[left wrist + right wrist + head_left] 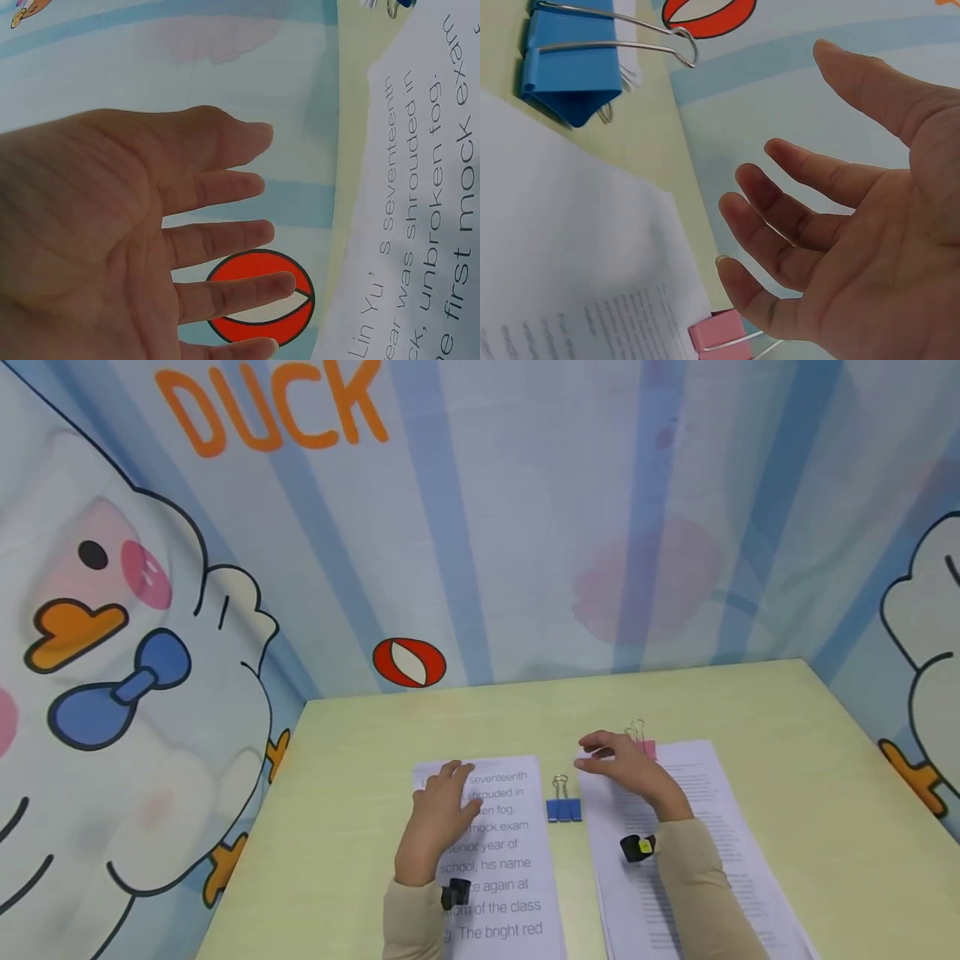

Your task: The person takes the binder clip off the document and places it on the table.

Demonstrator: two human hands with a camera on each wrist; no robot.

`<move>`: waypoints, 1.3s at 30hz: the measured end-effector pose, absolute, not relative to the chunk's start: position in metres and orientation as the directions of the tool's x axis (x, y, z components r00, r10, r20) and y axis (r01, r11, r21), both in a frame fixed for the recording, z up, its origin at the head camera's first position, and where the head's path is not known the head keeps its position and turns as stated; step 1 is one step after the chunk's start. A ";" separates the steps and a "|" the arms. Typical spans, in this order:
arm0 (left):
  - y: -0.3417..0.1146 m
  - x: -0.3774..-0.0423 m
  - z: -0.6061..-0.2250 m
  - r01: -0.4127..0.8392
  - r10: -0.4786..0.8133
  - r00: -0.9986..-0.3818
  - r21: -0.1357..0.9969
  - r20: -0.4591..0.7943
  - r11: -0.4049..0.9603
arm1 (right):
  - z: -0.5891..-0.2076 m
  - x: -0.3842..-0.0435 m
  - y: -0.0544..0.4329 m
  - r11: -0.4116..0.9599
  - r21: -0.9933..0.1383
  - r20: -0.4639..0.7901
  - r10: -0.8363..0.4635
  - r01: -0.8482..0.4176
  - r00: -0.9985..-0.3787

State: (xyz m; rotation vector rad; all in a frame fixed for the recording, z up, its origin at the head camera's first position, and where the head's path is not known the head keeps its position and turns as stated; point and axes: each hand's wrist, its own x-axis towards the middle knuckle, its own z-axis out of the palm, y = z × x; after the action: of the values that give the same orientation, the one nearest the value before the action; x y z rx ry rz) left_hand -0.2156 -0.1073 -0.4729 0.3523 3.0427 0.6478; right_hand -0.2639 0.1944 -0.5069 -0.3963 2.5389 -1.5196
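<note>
Hovering empty over papers (502, 852), left hand (441, 814) spread, right hand (633, 772) loosely curved: likely reaching, next probably calling for pinching the blue clip (564, 811)

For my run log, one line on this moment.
left hand: empty, over large-print paper | right hand: empty, over small-print stack | blue clip: between paper and stack | pink clip: at stack's far edge

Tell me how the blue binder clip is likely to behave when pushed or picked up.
The blue binder clip will probably slide rather than roll, as its body is wedge-shaped with flat sides. That solid-looking body should be stiff and keep its shape when lifted. Its thin wire handles jut out, so they may swing if bumped.
</note>
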 end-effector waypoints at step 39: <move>-0.029 -0.196 -0.483 0.580 0.589 -0.807 0.256 0.046 0.774 | -0.516 -0.265 0.247 0.461 -0.886 -0.005 0.100 0.051 -0.995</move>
State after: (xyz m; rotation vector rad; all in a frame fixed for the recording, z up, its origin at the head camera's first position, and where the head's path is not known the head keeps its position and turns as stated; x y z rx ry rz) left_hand -0.1957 -0.0288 -0.4826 0.9641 2.9241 0.4034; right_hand -0.2652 0.2469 -0.5161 0.1404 2.7248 -1.6503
